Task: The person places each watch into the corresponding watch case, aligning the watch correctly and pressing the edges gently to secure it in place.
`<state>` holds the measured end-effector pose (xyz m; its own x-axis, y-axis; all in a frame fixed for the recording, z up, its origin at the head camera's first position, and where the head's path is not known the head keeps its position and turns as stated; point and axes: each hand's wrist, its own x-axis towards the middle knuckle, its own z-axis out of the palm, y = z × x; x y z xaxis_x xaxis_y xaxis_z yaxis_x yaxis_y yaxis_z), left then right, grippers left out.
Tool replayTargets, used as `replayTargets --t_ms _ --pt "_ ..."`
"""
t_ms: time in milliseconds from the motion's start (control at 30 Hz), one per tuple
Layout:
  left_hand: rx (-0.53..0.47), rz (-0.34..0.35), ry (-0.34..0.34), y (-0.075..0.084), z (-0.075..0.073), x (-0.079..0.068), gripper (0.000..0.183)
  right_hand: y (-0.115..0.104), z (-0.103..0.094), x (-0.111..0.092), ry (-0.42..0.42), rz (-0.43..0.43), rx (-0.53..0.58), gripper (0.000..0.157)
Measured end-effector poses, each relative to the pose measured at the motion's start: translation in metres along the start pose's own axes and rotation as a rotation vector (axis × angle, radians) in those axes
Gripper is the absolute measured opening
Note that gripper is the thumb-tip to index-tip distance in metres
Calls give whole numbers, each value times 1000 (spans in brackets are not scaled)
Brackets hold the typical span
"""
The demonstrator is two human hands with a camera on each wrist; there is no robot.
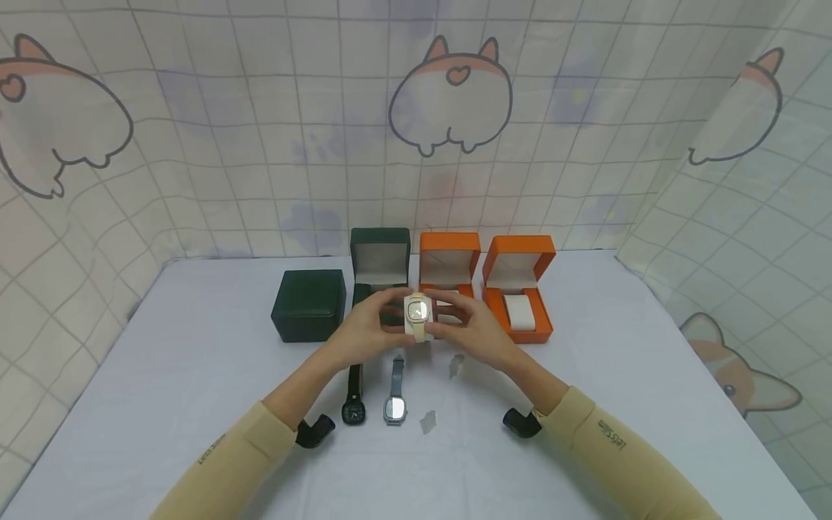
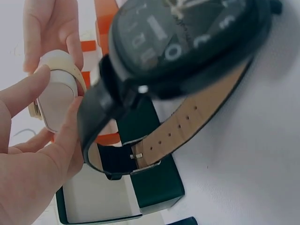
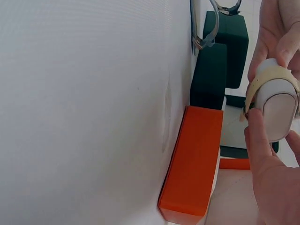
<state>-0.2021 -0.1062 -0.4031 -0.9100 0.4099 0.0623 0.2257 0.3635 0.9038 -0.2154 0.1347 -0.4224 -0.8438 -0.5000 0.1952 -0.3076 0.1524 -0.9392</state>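
Pinching from either side, the left hand [image 1: 372, 328] and right hand [image 1: 477, 332] have hold of a cream watch [image 1: 418, 311] strapped around a white cushion [image 3: 279, 117]. Fingers and thumbs are partly bent, parted only as far as the watch and cushion between them. The watch is above the table [image 1: 585, 325], midway between its left and right edges, its face toward the person.

Beyond the hands, near the table's far edge, stand four boxes: a closed green box [image 1: 308, 307] leftmost, an open green box [image 1: 380, 235], a middle orange box [image 1: 450, 240] and a right orange box [image 1: 520, 244], both open. A white pad [image 1: 519, 313] sits in the rightmost.

Nearer the person, a black watch [image 1: 354, 412] and a blue-grey watch [image 1: 394, 409] lie side by side, well apart from the table's left edge. Cream sleeves [image 1: 240, 448] cover the forearms.
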Motion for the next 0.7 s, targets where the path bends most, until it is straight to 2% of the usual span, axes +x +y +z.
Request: replayTargets --t_ms 200,700 --pt "13 -14 7 -2 -6 3 81 1 -4 -1 9 19 -31 56" --pt "50 -46 30 -6 -32 12 81 2 -7 -2 -6 51 -96 55"
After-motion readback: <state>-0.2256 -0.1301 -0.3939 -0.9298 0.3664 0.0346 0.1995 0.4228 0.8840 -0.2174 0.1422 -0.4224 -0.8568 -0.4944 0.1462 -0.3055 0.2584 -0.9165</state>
